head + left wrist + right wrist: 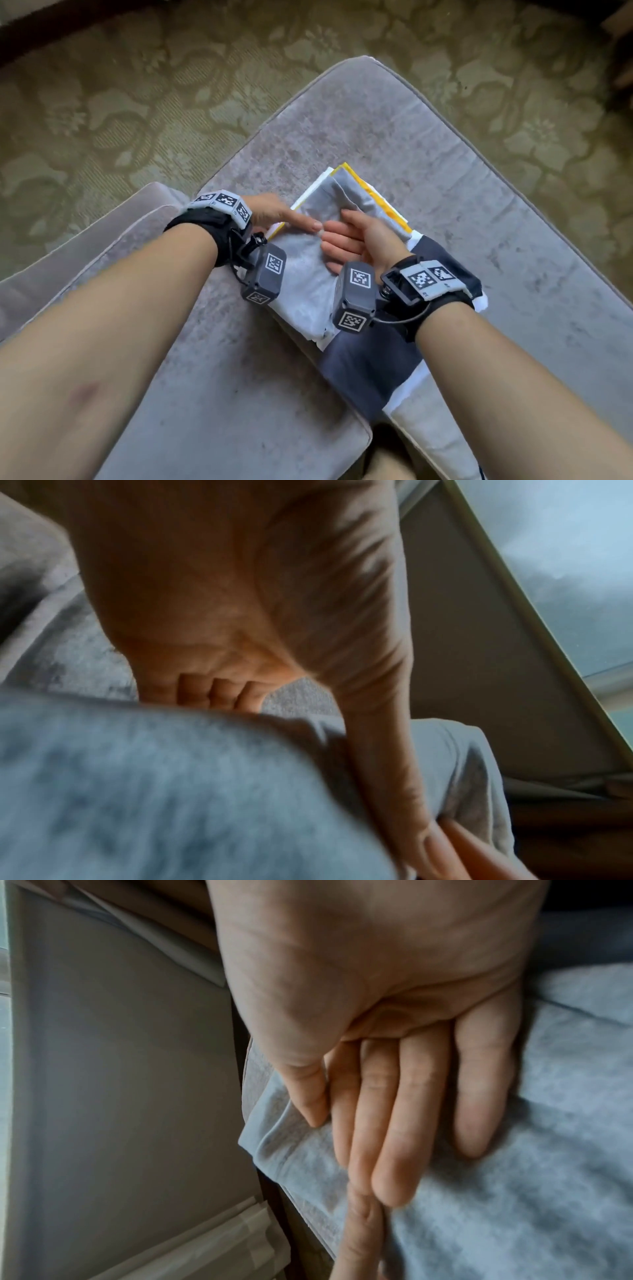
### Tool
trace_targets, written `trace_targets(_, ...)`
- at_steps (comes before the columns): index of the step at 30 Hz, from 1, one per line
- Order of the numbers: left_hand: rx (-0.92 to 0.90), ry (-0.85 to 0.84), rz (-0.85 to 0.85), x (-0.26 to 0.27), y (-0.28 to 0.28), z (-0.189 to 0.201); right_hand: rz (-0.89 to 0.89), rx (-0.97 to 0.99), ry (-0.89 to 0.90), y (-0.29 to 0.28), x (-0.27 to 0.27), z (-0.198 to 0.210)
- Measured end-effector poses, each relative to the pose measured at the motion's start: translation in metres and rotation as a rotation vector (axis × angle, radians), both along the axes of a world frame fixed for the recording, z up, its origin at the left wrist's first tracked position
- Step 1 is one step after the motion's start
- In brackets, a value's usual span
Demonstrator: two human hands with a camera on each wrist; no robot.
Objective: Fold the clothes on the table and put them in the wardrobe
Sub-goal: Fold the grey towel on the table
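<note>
A folded garment (pixel 305 281) of grey, white, yellow and navy cloth lies on a grey cushioned top (pixel 376 130). My left hand (pixel 291 217) sits at the garment's left edge, index finger stretched out and pressing the grey cloth; in the left wrist view the left hand (pixel 240 601) has its other fingers (pixel 219 693) curled to the palm above the grey cloth (pixel 137 791). My right hand (pixel 356 240) lies on its side with straight fingers against a raised grey fold. In the right wrist view the right hand (pixel 394 1083) rests flat on the cloth (pixel 531 1177), its thumb on the fold's edge. The fingertips of both hands meet.
A second grey cushion (pixel 102 246) adjoins at the left. Olive patterned carpet (pixel 137 102) surrounds the seat. The navy part of the garment (pixel 370 370) hangs toward the near edge, under my right wrist. My knee (pixel 387 462) shows at the bottom.
</note>
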State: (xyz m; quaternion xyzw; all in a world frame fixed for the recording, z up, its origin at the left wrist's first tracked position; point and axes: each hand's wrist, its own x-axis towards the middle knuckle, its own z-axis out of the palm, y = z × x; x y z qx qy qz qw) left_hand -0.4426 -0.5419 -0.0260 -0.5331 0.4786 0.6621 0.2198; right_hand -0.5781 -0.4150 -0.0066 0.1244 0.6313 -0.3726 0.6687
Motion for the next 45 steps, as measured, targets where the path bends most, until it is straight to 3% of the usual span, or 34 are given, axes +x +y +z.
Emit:
trace_targets(3, 0.144, 0.035, -0.009, 0.006, 0.007, -0.006, 0.012, -0.021, 0.033, 0.003, 0.002, -0.002)
trace_targets(7, 0.179, 0.030, -0.007, 0.006, 0.016, -0.017, 0.032, -0.042, 0.037, 0.012, -0.001, 0.004)
trace_targets(14, 0.237, 0.133, -0.002, 0.008, 0.039, 0.023, -0.105, -0.141, 0.044, 0.037, 0.002, 0.025)
trace_targets(16, 0.227, 0.130, 0.032, 0.012, 0.047, 0.024, -0.240, -0.189, 0.174, 0.048, 0.001, 0.028)
trace_targets(19, 0.173, 0.082, 0.071, 0.016, 0.055, 0.021, -0.468, -0.215, 0.513, 0.075, -0.008, 0.029)
trace_targets(22, 0.135, 0.049, 0.108, 0.018, 0.058, 0.019, -0.599, -0.062, 0.785, 0.107, -0.015, 0.024)
trace_targets(24, 0.136, 0.034, 0.100, 0.019, 0.059, 0.018, -0.628, 0.018, 0.833, 0.125, -0.017, 0.018)
trace_targets(28, 0.135, 0.025, 0.137, 0.018, 0.065, 0.025, -0.521, 0.134, 0.757, 0.150, -0.021, -0.002)
trace_targets(35, 0.111, -0.037, 0.102, 0.013, 0.058, 0.034, -0.357, 0.168, 0.128, 0.173, -0.001, -0.002)
trace_targets(39, 0.141, -0.003, 0.178, 0.011, 0.056, 0.032, -0.299, 0.158, 0.135, 0.179, -0.002, -0.016)
trace_targets(45, 0.142, 0.021, 0.140, 0.012, 0.060, 0.019, -0.334, 0.132, 0.133, 0.178, -0.007, -0.030)
